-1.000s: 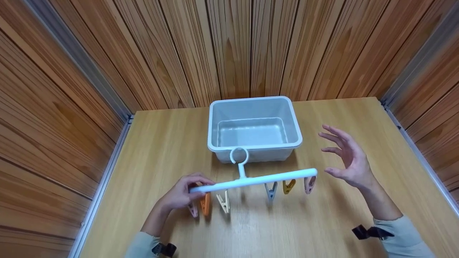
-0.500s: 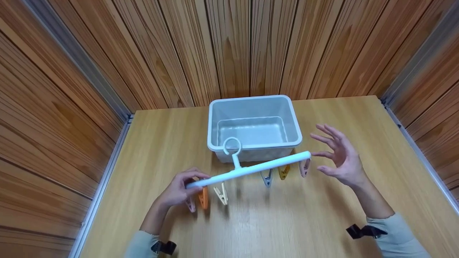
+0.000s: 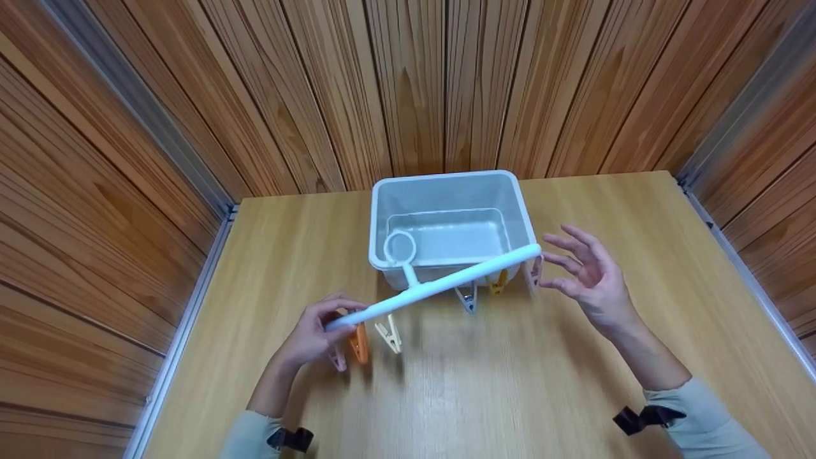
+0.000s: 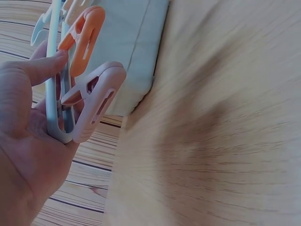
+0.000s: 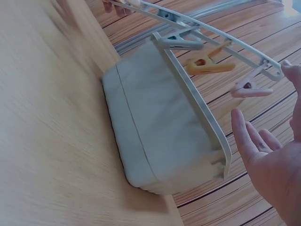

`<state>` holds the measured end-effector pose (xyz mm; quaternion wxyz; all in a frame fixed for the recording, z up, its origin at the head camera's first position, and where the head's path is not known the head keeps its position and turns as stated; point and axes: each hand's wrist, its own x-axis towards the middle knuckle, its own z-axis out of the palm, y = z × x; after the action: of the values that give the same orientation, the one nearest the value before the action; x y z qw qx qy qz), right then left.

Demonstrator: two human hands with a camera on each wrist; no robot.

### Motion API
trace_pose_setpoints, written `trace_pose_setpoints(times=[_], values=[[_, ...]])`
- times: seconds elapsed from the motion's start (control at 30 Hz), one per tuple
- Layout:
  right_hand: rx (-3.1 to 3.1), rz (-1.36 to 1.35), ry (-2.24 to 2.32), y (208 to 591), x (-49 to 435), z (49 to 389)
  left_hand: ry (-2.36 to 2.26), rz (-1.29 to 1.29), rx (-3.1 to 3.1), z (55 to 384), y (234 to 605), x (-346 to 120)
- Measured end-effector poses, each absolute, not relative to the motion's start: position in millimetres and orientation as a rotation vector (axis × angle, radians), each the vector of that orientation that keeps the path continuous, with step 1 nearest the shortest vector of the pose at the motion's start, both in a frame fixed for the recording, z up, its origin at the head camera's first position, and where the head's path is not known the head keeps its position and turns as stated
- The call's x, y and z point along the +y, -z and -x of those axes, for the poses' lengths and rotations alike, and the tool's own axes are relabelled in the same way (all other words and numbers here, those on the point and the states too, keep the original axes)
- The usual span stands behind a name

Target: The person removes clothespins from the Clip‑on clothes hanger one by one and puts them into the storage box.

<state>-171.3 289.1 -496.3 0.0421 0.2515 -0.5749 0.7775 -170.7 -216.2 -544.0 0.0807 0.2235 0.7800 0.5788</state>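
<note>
My left hand (image 3: 312, 335) grips the left end of a pale blue clip hanger (image 3: 440, 287), held tilted above the table with its right end raised. From its left half hang a pink clothespin (image 4: 101, 103), an orange clothespin (image 3: 359, 343) and a cream clothespin (image 3: 389, 335). A blue-grey clothespin (image 3: 468, 298), a mustard clothespin (image 3: 497, 282) and another pink clothespin (image 5: 254, 92) hang from the right half. Beside the raised end is my right hand (image 3: 596, 287), fingers spread and gently bent. Its thumb is close to the hanger's tip; whether they touch I cannot tell.
Behind the hanger, a grey plastic tub (image 3: 446, 181) stands on the wooden table (image 3: 306, 236). The hanger's hook overlaps the tub's front rim in the head view. Wood-plank walls (image 3: 421, 89) and metal edge rails (image 3: 185, 319) enclose the table.
The hanger's right end has swung up and away, tilting it more steeply, while my left hand keeps its grip. My right hand has moved left, closer to the raised end.
</note>
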Motion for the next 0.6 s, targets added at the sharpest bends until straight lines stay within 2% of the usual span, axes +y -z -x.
trace_pose_setpoints(times=[0.6], values=[[-1.698,-0.708,-2.456,482.4,277.5,184.4,-1.836,-0.700,2.361,178.1,532.4,-210.4]])
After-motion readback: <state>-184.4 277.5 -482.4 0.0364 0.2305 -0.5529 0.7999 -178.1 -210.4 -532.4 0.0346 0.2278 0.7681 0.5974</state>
